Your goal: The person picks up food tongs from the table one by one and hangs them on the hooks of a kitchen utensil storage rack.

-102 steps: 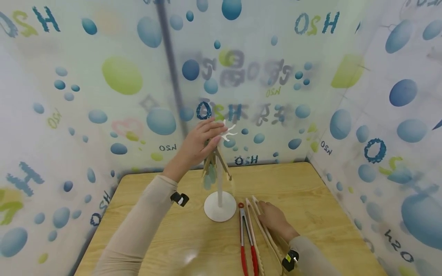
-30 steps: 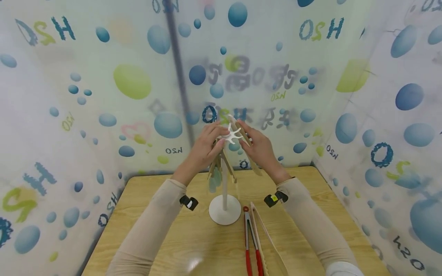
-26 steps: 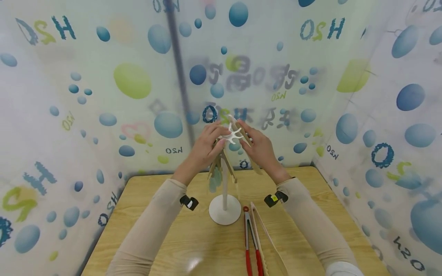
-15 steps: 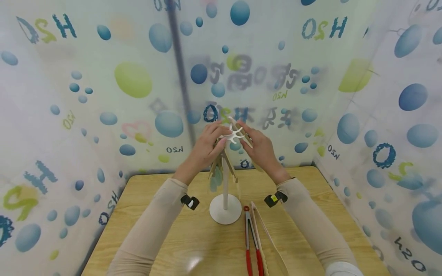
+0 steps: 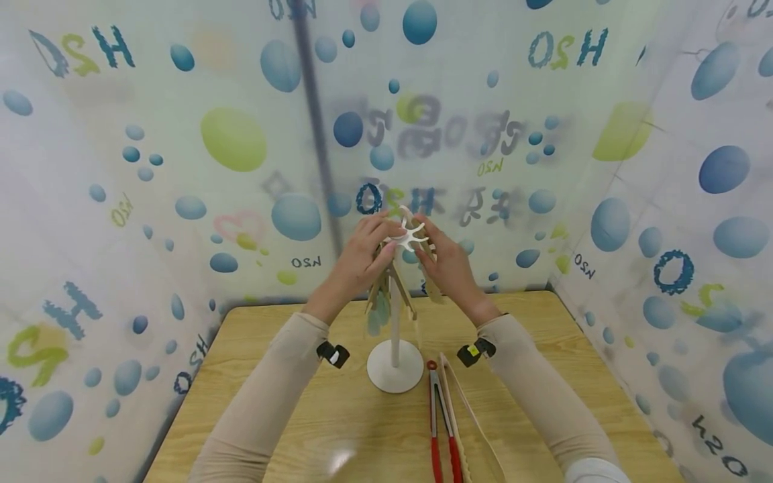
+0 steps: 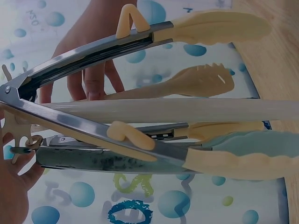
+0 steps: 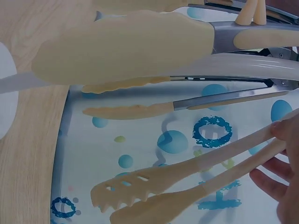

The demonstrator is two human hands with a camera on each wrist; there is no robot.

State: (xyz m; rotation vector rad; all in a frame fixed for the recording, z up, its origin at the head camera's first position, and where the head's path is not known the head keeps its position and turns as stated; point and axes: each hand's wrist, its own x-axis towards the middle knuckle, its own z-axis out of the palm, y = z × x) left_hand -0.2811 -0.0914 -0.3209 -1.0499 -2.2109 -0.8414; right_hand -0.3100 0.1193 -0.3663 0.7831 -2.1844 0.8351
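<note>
A white utensil rack stands upright on its round base, with curved hooks around its top. My left hand holds the rack's top, fingers over the hooks and thumb at the near side. My right hand pinches beige pasta tongs by their upper end, close against the hooks. Their toothed ends point down; whether the tongs touch a hook is hidden. Several tongs hang from the rack, among them metal tongs with cream tips and a pair with teal tips.
On the wooden table, right of the rack's base, lie red-handled metal tongs and, beside them, beige tongs. Bubble-patterned sheets enclose the table at the back and sides.
My right hand has lifted the beige pasta tongs from the table to the rack's top. Since half a second ago it has moved slightly left, and the tongs hang steeper. My left hand stays put.
</note>
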